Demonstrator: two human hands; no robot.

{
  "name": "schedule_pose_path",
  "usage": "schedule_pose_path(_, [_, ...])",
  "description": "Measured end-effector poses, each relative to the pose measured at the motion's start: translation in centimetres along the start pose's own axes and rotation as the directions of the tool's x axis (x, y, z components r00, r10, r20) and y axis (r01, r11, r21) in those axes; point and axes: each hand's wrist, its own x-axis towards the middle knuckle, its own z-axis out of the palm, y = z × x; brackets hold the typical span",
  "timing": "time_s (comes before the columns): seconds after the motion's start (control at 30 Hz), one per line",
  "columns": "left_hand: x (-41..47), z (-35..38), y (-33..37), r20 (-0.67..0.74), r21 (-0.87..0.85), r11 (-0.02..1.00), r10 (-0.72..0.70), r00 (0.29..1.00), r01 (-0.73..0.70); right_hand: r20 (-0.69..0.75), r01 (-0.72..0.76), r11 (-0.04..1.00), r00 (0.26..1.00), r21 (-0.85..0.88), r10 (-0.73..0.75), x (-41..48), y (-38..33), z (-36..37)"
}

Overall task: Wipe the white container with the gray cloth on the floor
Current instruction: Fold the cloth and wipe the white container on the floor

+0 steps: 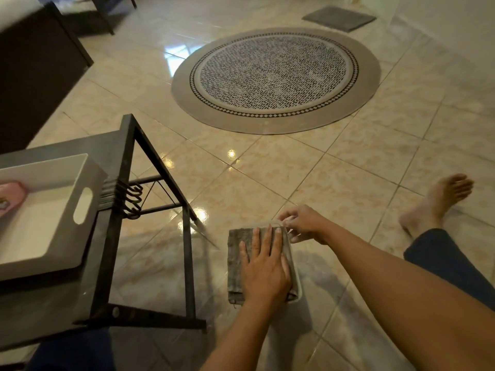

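Note:
The white container lies on the tiled floor at the lower middle. The gray cloth covers most of it, so only its right rim and far edge show. My left hand rests flat on the cloth, palm down and fingers stretched forward, pressing it onto the container. My right hand pinches the container's far right corner with curled fingers.
A black metal-framed low table stands just left of the cloth, carrying a white handled tray with a pink item. A round patterned rug lies ahead, a gray mat beyond it. My bare foot rests at right.

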Motion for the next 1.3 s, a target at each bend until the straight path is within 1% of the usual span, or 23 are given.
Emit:
schedule_pose_path(0.17, [0.2,-0.2,-0.5,0.011,-0.039,0.996,-0.079,0.997,0.080,0.032,-0.018,1.000,0.999,0.016,0.017,-0.5,1.5,-1.2])
schedule_pose_path(0.23, [0.3,-0.6,-0.3,0.009,-0.074,0.995,-0.063,0.998,0.064,0.023,0.013,0.993,1.000,-0.114,-0.010,-0.5,1.4,-1.7])
schedule_pose_path(0.3, [0.1,-1.4,-0.4,0.009,-0.154,0.988,-0.029,1.000,0.030,0.038,0.105,0.956,0.994,-0.274,-0.099,-0.3,0.7,-1.8])
schedule_pose_path(0.37, [-0.5,-2.0,-1.3,0.026,-0.213,0.977,0.012,1.000,-0.006,0.121,0.190,0.915,0.980,-0.356,-0.157,-0.3,-0.1,-1.3])
schedule_pose_path(0.4, [-0.8,-2.2,-1.9,0.034,-0.198,0.979,0.043,0.998,-0.036,0.157,0.206,0.906,0.975,-0.371,-0.157,-0.2,-0.2,-1.1])
schedule_pose_path(0.43, [-1.2,-2.2,-2.6,0.043,-0.164,0.985,0.069,0.997,-0.061,0.169,0.203,0.906,0.974,-0.370,-0.149,-0.2,-0.1,-0.9])
schedule_pose_path(0.5, [-1.8,-2.1,-3.9,0.055,-0.117,0.991,0.075,0.996,-0.068,0.140,0.178,0.928,0.980,-0.327,-0.139,-0.3,0.4,-0.9])
schedule_pose_path(0.6, [-2.3,-1.7,-4.9,0.037,-0.136,0.991,0.000,0.999,0.005,0.019,0.109,0.969,0.994,-0.221,-0.108,-0.8,1.9,-1.3])
schedule_pose_path(0.67, [-2.5,-1.3,-4.8,0.028,-0.150,0.988,-0.041,0.999,0.045,-0.081,0.058,0.991,0.994,-0.120,-0.068,-1.4,3.3,-1.3])
schedule_pose_path(0.77, [-2.4,-0.6,-3.6,0.000,-0.090,0.993,-0.083,0.997,0.082,-0.206,-0.025,1.000,0.978,0.008,0.026,-3.4,5.4,-0.4])
schedule_pose_path(0.8, [-2.3,-0.4,-3.2,-0.020,-0.070,0.992,-0.102,0.995,0.100,-0.207,-0.048,0.999,0.977,0.024,0.052,-4.4,6.0,0.0])
schedule_pose_path(0.83, [-2.2,-0.2,-2.8,-0.038,-0.061,0.991,-0.124,0.992,0.121,-0.177,-0.065,0.998,0.982,0.023,0.068,-5.3,6.4,0.3])
schedule_pose_path(0.9, [-1.8,0.1,-1.6,-0.062,-0.054,0.989,-0.138,0.988,0.135,-0.056,-0.077,0.997,0.996,-0.010,0.076,-6.6,6.6,0.3])
schedule_pose_path(0.97, [-1.8,0.4,0.2,-0.047,-0.025,0.998,-0.065,0.997,0.064,0.038,-0.067,0.997,0.997,-0.035,0.068,-7.0,6.1,-0.4])
schedule_pose_path(1.03, [-2.0,0.4,1.1,-0.038,0.006,1.000,0.014,0.999,-0.013,0.076,-0.053,0.998,0.996,-0.041,0.056,-6.9,5.7,-1.0])
schedule_pose_path(1.07, [-2.1,0.6,0.8,-0.050,0.012,1.000,-0.008,0.999,0.008,0.082,-0.045,0.998,0.995,-0.051,0.049,-7.0,5.5,-1.0])
schedule_pose_path(1.1, [-2.3,0.9,0.3,-0.077,0.012,0.997,-0.080,0.994,0.081,0.078,-0.037,0.997,0.996,-0.063,0.042,-7.0,5.5,-0.9])
schedule_pose_path(1.17, [-3.3,1.1,-0.4,-0.125,-0.027,0.967,-0.253,0.959,0.252,0.053,-0.018,0.997,0.998,-0.070,0.021,-7.4,5.7,-0.4])
schedule_pose_path(1.2, [-3.8,1.2,-0.2,-0.122,-0.047,0.962,-0.274,0.954,0.270,0.039,-0.008,0.998,0.999,-0.064,0.011,-7.5,5.9,-0.2])
schedule_pose_path(1.23, [-4.0,1.3,0.5,-0.095,-0.046,0.971,-0.239,0.966,0.236,0.022,0.000,0.998,1.000,-0.059,0.002,-7.5,6.1,0.0])
schedule_pose_path(1.3, [-3.7,1.4,1.9,-0.051,-0.001,0.993,-0.116,0.992,0.116,-0.017,0.019,0.999,1.000,-0.051,-0.020,-7.4,6.4,0.3])
